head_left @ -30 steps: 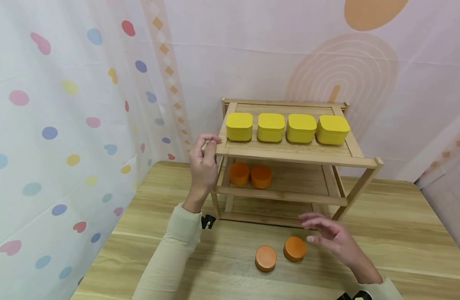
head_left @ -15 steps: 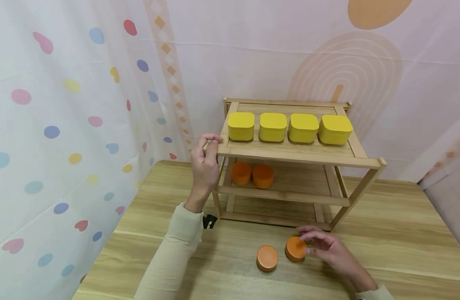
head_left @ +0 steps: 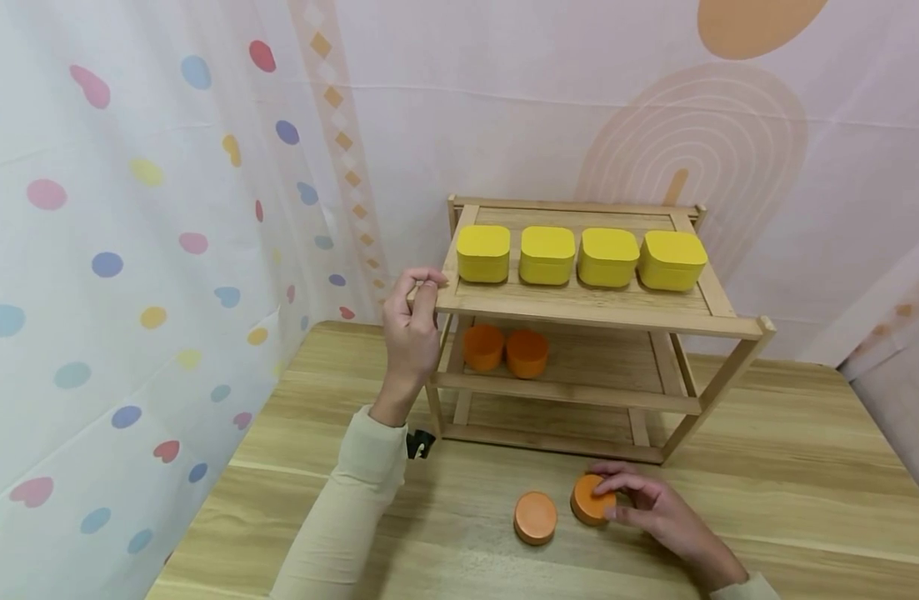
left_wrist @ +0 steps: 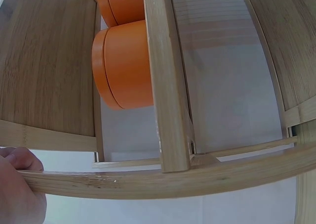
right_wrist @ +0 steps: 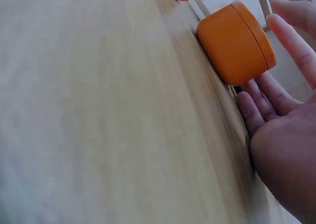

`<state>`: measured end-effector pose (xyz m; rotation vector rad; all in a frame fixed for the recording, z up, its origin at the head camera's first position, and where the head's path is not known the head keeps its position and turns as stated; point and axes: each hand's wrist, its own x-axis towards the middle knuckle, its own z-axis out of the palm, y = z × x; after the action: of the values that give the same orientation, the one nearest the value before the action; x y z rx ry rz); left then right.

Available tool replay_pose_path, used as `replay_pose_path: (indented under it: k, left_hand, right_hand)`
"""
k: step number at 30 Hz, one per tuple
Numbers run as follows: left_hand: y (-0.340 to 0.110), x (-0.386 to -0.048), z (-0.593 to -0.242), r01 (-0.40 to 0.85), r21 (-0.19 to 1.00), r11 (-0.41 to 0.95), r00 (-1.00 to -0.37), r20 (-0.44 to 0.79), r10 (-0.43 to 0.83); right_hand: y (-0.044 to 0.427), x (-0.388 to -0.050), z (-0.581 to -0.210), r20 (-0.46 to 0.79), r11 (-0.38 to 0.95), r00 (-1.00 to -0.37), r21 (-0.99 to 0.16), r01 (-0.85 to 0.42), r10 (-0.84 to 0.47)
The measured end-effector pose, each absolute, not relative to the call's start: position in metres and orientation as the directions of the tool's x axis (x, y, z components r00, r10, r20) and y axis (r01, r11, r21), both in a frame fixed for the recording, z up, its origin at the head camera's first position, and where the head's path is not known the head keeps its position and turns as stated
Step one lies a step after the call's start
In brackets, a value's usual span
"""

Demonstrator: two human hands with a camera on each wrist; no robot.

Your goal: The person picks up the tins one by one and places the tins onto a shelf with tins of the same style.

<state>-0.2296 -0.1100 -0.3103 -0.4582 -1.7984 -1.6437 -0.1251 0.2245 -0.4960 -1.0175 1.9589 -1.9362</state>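
Note:
My left hand (head_left: 412,329) grips the front left corner of the top board of a wooden three-tier shelf rack (head_left: 579,310). In the left wrist view, part of that hand (left_wrist: 22,184) shows at the rack's rail. On the table, my right hand (head_left: 657,508) is at the right side of a round orange lidded tin (head_left: 592,500), its fingers spread about it. The right wrist view shows this tin (right_wrist: 234,43) upright on the table, with a gap between its lid and the nearer fingertips. A second orange tin (head_left: 536,517) stands just left of it.
Several yellow square-cornered boxes (head_left: 546,255) stand in a row on the top tier. Two orange tins (head_left: 527,353) sit at the left of the middle tier. A patterned curtain (head_left: 167,208) hangs behind and left of the wooden table (head_left: 789,467).
My right hand has moved left and down to the right-hand orange tin, its fingers now around it. The left hand keeps its hold on the rack. The view has shifted slightly.

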Motion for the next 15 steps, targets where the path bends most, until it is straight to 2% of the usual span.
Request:
replay_pose_path:
  k: [15]
  left_hand:
    - [-0.1093,-0.2303,-0.3111,0.660,0.734,0.163,-0.713,0.680,-0.174]
  right_hand:
    - [0.2276,-0.1257,-0.4983,0.260,-0.035,-0.731,-0.951,-0.307,-0.631]
